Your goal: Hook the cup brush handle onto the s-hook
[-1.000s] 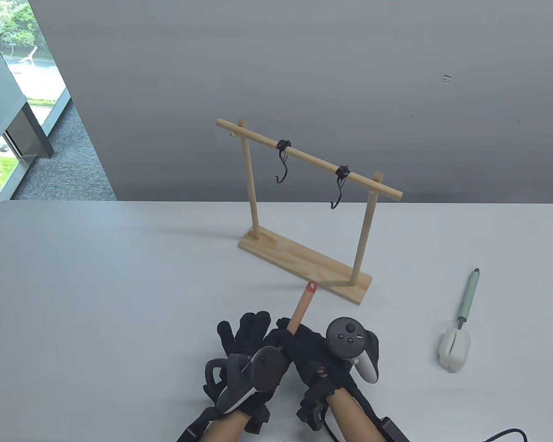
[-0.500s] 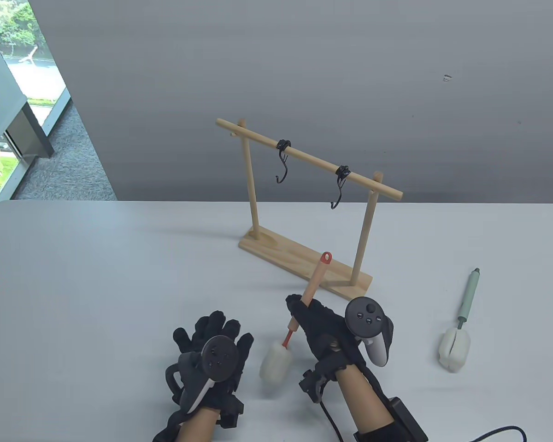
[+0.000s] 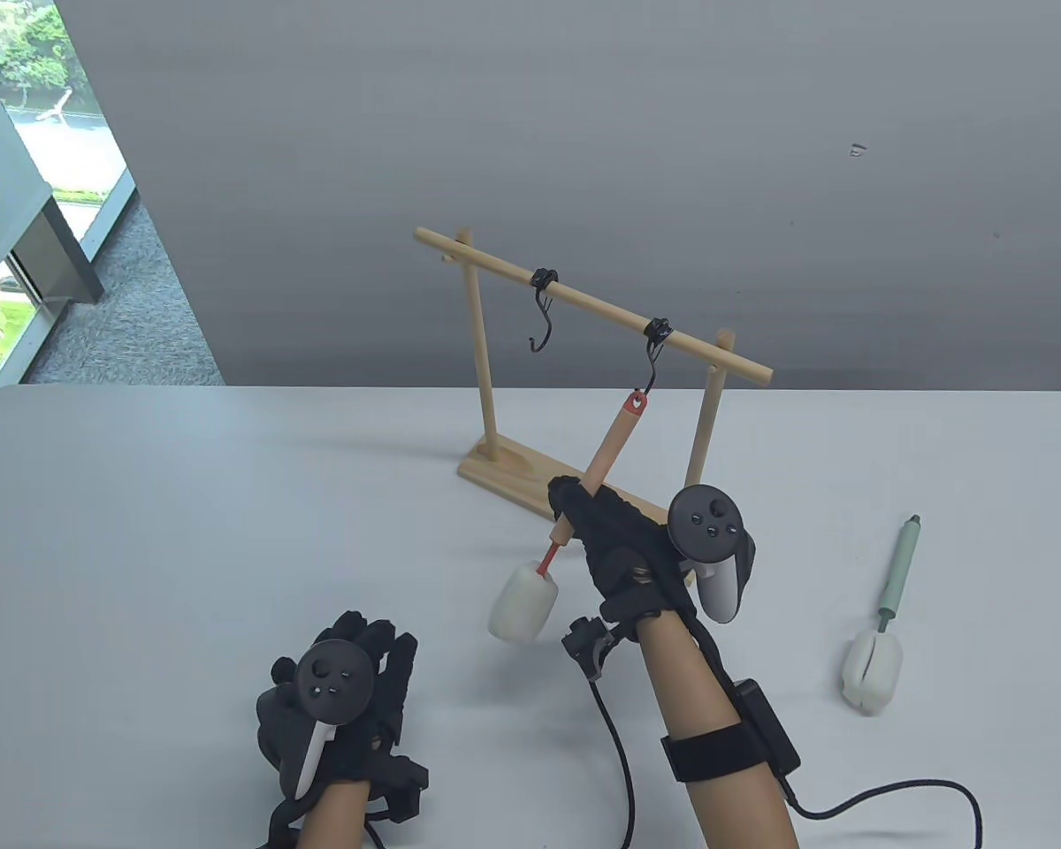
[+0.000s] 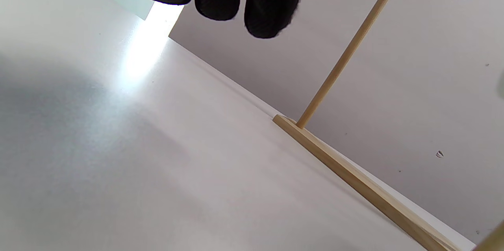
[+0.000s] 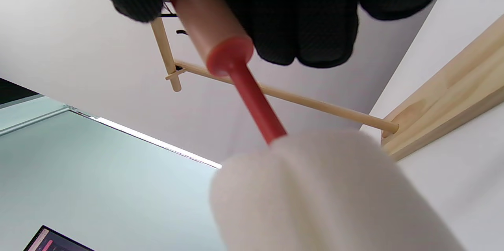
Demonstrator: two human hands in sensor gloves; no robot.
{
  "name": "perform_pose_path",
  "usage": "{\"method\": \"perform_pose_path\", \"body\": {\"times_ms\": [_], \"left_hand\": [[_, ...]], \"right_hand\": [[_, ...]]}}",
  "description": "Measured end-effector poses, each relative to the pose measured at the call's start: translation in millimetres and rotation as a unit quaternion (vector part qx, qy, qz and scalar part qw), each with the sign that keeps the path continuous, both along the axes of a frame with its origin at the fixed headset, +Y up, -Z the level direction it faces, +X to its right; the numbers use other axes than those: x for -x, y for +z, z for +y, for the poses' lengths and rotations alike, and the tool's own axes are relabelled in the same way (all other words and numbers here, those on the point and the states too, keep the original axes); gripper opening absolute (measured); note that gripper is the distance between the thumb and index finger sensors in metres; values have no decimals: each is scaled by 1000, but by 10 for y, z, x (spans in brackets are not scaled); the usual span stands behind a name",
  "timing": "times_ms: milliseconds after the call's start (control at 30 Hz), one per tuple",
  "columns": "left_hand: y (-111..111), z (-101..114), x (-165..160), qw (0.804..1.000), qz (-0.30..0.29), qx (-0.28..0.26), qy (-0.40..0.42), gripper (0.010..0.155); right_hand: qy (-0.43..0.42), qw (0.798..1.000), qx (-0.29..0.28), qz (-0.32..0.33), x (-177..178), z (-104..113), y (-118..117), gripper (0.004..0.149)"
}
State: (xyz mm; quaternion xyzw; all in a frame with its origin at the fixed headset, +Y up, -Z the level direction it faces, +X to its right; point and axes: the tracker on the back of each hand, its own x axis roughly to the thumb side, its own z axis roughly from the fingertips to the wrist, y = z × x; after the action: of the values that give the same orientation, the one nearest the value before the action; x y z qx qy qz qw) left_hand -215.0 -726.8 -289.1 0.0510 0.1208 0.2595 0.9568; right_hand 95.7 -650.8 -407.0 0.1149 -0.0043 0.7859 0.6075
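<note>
Now right hand [image 3: 623, 553] grips cup brush [image 3: 583, 495] at s-hook [image 3: 647, 370]; left hand [image 3: 345, 699] released

From here I can't tell whether the cup brush's red loop [image 3: 637, 403] is actually threaded on the s-hook [image 3: 648, 369]; it's too small. My right hand [image 3: 623, 548] covers the handle's middle. The sponge head [image 5: 327, 192] is blurred in the right wrist view, and my left hand's fingers [image 4: 267, 2] are cropped at the top edge.
</note>
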Motion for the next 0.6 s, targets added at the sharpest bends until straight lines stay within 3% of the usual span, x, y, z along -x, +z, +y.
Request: {"method": "perform_pose_path", "body": {"times_ms": [600], "left_hand": [[1,-20,-52,1000,-19,23,-11,58]], "right_hand": [[-3,999,33,9,-71,-61,-155,55]]}}
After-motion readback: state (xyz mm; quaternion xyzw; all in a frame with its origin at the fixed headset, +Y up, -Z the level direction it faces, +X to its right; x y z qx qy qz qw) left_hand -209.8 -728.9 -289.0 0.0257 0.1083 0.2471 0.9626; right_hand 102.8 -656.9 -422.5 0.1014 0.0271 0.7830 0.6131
